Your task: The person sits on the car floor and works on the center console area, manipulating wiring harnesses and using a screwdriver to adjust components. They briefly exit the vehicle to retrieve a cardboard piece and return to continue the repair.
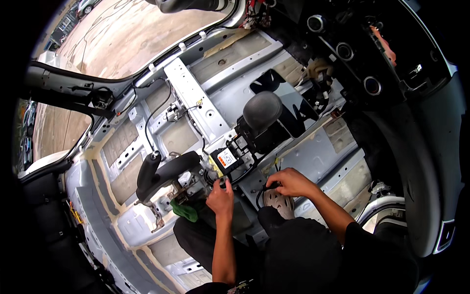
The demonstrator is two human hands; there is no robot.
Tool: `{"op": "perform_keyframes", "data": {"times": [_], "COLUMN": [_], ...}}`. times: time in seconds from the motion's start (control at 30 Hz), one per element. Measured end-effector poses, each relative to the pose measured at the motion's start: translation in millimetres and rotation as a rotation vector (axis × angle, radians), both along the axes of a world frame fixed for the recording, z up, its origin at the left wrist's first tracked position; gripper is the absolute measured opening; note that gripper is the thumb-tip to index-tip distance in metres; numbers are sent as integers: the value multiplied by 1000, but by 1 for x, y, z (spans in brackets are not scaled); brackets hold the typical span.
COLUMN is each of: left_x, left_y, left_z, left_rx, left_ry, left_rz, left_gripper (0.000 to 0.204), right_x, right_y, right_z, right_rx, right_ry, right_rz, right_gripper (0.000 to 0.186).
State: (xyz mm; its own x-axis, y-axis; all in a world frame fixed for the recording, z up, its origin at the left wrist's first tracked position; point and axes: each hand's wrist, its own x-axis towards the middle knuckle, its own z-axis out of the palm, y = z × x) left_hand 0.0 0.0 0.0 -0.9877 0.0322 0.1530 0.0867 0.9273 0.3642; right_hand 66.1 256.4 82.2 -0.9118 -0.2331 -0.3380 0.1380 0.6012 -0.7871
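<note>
A crumpled green cloth (184, 210) sits at eight o'clock from the left hand (221, 197), perhaps kept within reach. That hand's fingers curl at six o'clock of a black rectangular box with a white-and-orange label (226, 160); I cannot tell whether they grip anything. A thin black flexible cable (259, 197) descends at eight o'clock from the right hand (291, 182), whose fingers pinch it, probably for fine control.

Black short-sleeved top (372, 259), black trousers (195, 240) and a pale beige clog-like shoe (279, 201) with cut-out holes.
</note>
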Motion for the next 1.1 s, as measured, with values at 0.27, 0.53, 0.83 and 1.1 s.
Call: {"op": "perform_keyframes", "data": {"times": [0.27, 0.53, 0.83, 1.1], "left_x": [10, 10, 52, 25], "left_y": [1, -5, -48, -24], "left_z": [-12, 16, 12, 40], "left_rx": [29, 575, 2087, 1165], "left_ry": [28, -68, -748, -689], "left_rz": [35, 200, 265, 167], "left_gripper": [15, 20, 31, 22], "right_x": [17, 15, 0, 10], "right_y": [-9, 0, -26, -55], "right_z": [-16, -26, -53, -93], "right_rx": [-38, 38, -61, 59], "right_ry": [-28, -96, -10, 117], "right_rz": [-50, -125, 16, 255], "right_gripper": [33, 29, 31, 30]}}
